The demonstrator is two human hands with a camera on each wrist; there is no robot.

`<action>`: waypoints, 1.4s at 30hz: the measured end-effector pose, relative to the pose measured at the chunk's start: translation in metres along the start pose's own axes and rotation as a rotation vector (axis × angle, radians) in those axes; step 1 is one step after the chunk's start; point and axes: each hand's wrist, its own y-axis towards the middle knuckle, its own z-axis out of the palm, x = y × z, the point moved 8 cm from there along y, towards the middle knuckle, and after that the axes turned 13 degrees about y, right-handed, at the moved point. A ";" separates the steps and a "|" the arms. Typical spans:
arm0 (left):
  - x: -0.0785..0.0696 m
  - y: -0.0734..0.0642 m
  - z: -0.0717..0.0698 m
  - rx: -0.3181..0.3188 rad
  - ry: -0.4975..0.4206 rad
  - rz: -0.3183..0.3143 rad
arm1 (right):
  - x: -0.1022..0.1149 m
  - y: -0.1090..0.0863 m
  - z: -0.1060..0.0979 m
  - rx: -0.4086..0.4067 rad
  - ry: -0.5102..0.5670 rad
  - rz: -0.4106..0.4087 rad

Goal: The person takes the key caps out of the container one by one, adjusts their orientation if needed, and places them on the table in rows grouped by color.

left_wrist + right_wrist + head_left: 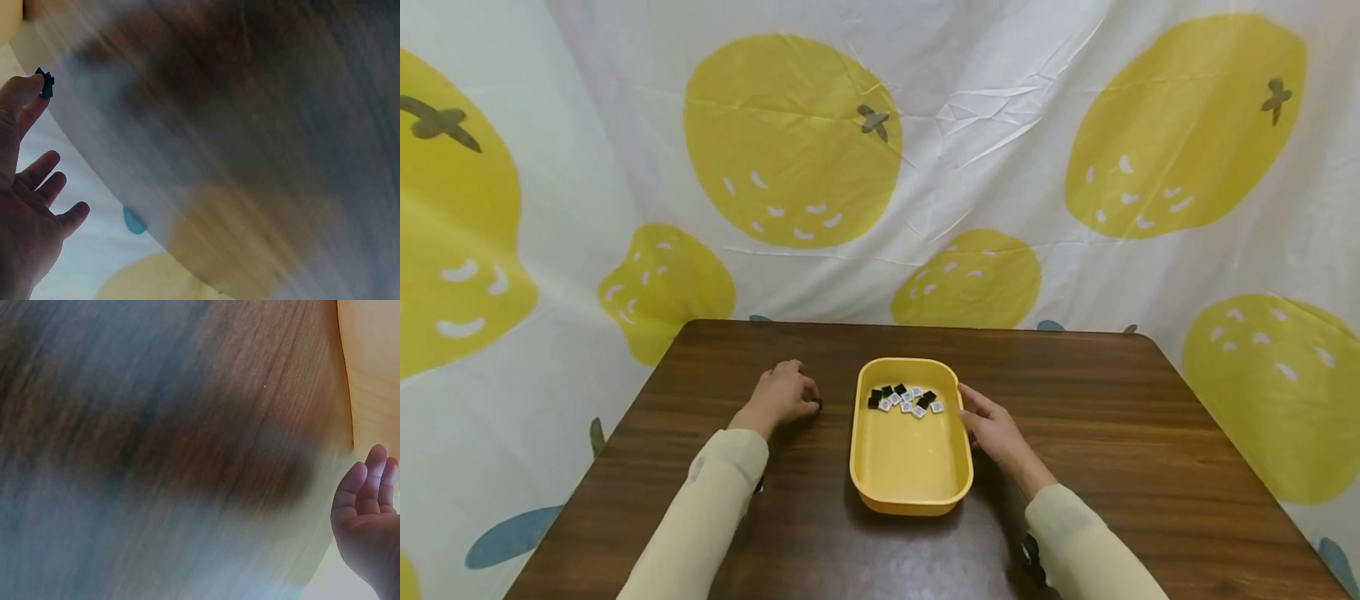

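Note:
In the left wrist view, my left hand [37, 212] pinches a small black piece [47, 84] between thumb and a finger, its other fingers spread apart. The head view shows that left hand [781, 395] low over the table, left of a yellow tray [912, 467]. Inside the tray's far half lie several small square tiles, some black [929, 397], some white with printed markings [919, 412] too small to read. My right hand [996, 429] rests against the tray's right side with loosely extended fingers [375, 465].
The tray stands on a dark brown wooden table [1097, 433]. A white cloth with yellow lemon prints [977, 183] hangs behind the table's far edge and along its sides.

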 end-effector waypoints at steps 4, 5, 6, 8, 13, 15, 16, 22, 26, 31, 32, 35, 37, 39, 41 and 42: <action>-0.001 -0.002 0.006 0.010 -0.014 -0.006 | -0.001 0.000 0.000 0.000 0.005 -0.001; -0.001 -0.002 0.007 0.013 -0.020 -0.009 | -0.001 0.000 0.000 -0.001 0.008 0.001; -0.001 -0.002 0.008 0.014 -0.024 -0.009 | -0.001 0.000 0.000 -0.001 0.008 0.001; -0.002 -0.002 0.009 0.013 -0.029 -0.005 | -0.001 0.000 0.000 -0.003 0.011 0.004; -0.004 -0.002 0.011 0.006 -0.036 0.004 | -0.002 -0.001 -0.001 -0.001 0.018 0.004; -0.004 -0.002 0.013 0.004 -0.040 0.004 | -0.001 -0.001 -0.001 0.001 0.025 0.000; -0.005 -0.002 0.013 0.003 -0.045 0.004 | -0.001 -0.001 -0.001 0.004 0.027 -0.001; -0.007 -0.001 0.015 0.004 -0.059 0.000 | 0.005 -0.006 0.002 0.021 0.051 -0.009; -0.007 -0.002 0.016 0.005 -0.065 -0.010 | 0.014 -0.011 0.005 0.025 0.063 -0.006; -0.003 -0.007 0.017 0.002 -0.094 -0.030 | 0.001 -0.003 0.004 0.009 0.057 -0.006; -0.002 -0.007 0.017 0.004 -0.102 -0.037 | 0.000 -0.002 0.005 0.010 0.052 -0.007; 0.000 -0.009 0.016 -0.004 -0.118 -0.051 | -0.001 -0.002 0.006 0.008 0.051 -0.005; 0.000 -0.008 0.013 -0.011 -0.132 -0.050 | -0.001 -0.002 0.004 0.000 0.053 -0.006; -0.001 -0.007 0.010 -0.022 -0.151 -0.048 | -0.001 -0.003 0.003 -0.009 0.055 -0.010; -0.003 -0.006 0.008 -0.030 -0.171 -0.047 | -0.001 -0.003 0.002 -0.012 0.056 -0.012; -0.003 -0.006 0.007 -0.034 -0.182 -0.049 | -0.001 -0.003 0.002 -0.015 0.054 -0.012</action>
